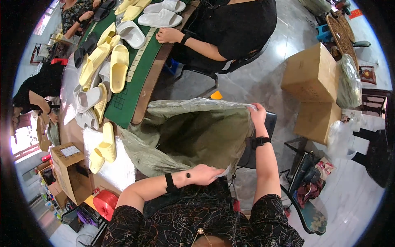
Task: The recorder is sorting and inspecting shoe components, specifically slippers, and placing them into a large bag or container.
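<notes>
A large olive-green woven sack (144, 158) is spread before me, its wide mouth facing me and its inside dark. My right hand (258, 115) pinches the far right corner of the rim, where a whitish plastic edge shows. Closer to my body, my left hand (201, 175) is closed on the near edge of the sack, with a bit of pale plastic sticking out past the fingers. The left part of the sack rests against the table edge. Whether anything lies deep inside it cannot be seen.
Yellow slippers (119, 68) and white slippers (160, 19) lie on a table with a green mat (123, 107). A person in black (242, 29) sits across from me; others work at left. Cardboard boxes (310, 74) are stacked at right; an open carton (68, 173) stands left.
</notes>
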Available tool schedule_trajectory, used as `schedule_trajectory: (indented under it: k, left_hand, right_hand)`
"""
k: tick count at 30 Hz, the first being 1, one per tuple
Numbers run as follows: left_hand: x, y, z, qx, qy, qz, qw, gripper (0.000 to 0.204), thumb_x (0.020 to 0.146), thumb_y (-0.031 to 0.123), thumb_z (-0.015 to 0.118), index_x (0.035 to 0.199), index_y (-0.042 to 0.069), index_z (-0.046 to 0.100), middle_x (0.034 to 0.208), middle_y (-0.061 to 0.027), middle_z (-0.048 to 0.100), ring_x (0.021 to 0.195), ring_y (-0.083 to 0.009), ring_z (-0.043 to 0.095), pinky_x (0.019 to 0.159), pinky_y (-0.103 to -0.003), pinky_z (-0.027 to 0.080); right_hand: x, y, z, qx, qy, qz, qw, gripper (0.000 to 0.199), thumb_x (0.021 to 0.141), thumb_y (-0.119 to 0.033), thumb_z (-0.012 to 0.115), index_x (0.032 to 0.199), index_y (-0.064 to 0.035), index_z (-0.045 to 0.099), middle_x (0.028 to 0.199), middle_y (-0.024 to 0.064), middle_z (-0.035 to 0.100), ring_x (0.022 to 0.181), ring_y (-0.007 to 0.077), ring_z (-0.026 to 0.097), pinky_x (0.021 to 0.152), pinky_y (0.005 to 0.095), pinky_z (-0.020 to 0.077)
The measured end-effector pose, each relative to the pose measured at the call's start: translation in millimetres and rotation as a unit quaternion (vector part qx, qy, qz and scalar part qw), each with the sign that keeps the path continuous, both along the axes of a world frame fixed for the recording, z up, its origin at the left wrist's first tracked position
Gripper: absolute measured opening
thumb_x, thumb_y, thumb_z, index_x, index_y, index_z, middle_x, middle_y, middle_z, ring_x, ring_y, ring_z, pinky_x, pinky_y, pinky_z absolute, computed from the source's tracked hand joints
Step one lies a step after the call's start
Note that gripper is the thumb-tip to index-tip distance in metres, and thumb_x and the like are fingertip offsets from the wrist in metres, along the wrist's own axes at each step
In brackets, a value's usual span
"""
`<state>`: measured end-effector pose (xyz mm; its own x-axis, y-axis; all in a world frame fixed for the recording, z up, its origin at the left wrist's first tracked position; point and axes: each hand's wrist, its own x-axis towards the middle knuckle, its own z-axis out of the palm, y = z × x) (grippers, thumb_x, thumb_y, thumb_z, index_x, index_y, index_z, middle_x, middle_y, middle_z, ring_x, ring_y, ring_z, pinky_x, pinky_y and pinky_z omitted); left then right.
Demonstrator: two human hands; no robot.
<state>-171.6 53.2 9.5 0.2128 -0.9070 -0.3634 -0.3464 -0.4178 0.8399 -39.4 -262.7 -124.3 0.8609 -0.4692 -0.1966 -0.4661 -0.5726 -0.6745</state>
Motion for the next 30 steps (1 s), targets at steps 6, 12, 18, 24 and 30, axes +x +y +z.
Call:
schedule_trajectory:
  k: [6,12,18,24,30]
  left_hand:
    - [-0.6,-10.2,-9.4,-0.003,-0.01,0.035,0.999,0.05,0.088,0.022,0.052,0.135,0.011,0.043,0.094,-0.0175,0.066,0.083,-0.0382,0.065,0.068,-0.049,0.052]
    - [-6.1,-8.8,-14.5,0.009,0.006,0.037,0.999,0.048,0.087,0.022,0.052,0.134,0.011,0.045,0.091,-0.0184,0.067,0.082,-0.0394,0.064,0.067,-0.049,0.052]
    - [-6.1,-9.1,-16.9,0.052,0.021,0.066,0.996,0.048,0.088,0.022,0.051,0.134,0.011,0.046,0.094,-0.0189,0.067,0.085,-0.0391,0.065,0.071,-0.049,0.052]
    - [-13.7,-5.4,-31.6,0.058,-0.014,0.081,0.995,0.048,0.086,0.022,0.054,0.132,0.012,0.049,0.096,-0.0182,0.067,0.085,-0.0383,0.065,0.072,-0.049,0.053]
    - [-18.3,-0.6,-36.5,0.04,-0.026,0.024,0.999,0.05,0.086,0.023,0.055,0.135,0.015,0.049,0.097,-0.0156,0.065,0.084,-0.0376,0.065,0.071,-0.049,0.053]
  right_hand:
    - [8.9,-13.9,-19.0,0.152,0.044,-0.036,0.987,0.025,0.079,-0.011,0.071,0.103,-0.0034,0.072,0.09,0.0102,0.072,0.082,0.0195,0.066,0.072,0.0329,0.0502]
    - [18.5,-37.0,-40.8,0.586,0.146,-0.176,0.778,0.032,0.091,-0.005,0.048,0.119,0.0001,0.063,0.105,0.0113,0.069,0.092,0.0255,0.066,0.081,0.0371,0.0529]
    - [7.2,-43.8,-85.6,0.599,0.138,-0.193,0.765,0.026,0.093,-0.008,0.043,0.101,-0.0012,0.067,0.1,0.0134,0.07,0.094,0.0273,0.066,0.086,0.0393,0.0515]
    - [3.8,-23.2,-93.0,0.636,0.049,-0.192,0.746,0.025,0.098,-0.018,0.048,0.112,-0.0015,0.061,0.108,0.0094,0.067,0.098,0.0246,0.063,0.091,0.0387,0.0497]
    - [-12.9,-0.7,-73.4,0.479,0.038,-0.243,0.843,0.035,0.093,-0.02,0.062,0.12,0.001,0.058,0.104,0.0093,0.066,0.091,0.0199,0.063,0.079,0.0333,0.0502]
